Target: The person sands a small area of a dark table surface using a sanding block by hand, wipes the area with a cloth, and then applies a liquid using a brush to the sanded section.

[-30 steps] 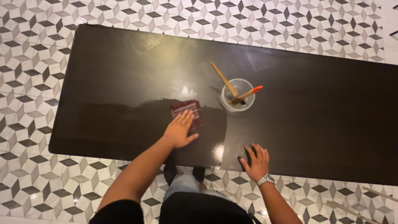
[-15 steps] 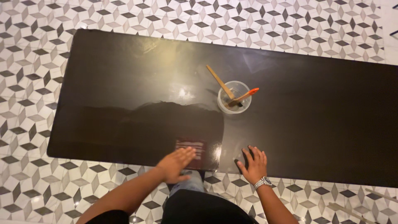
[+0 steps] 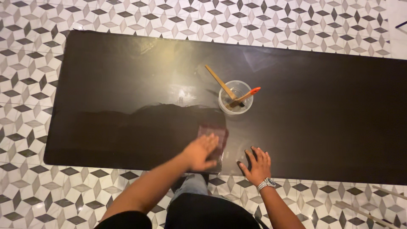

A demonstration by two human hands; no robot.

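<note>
A small reddish-brown rectangular pad (image 3: 213, 142) lay flat on the dark, glossy surface (image 3: 322, 127), close to its near edge and left of the middle. Its far end showed clearly, while its near part sat under the left hand (image 3: 201, 152), whose spread fingers pressed down on it. The pad looked blurred, so its texture and exact outline could not be made out.

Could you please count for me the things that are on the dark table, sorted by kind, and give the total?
Clear plastic cup: 1
Wooden-handled tools standing in the cup: 2
Dark red rectangular pad under the left hand: 1
Total: 4
</note>
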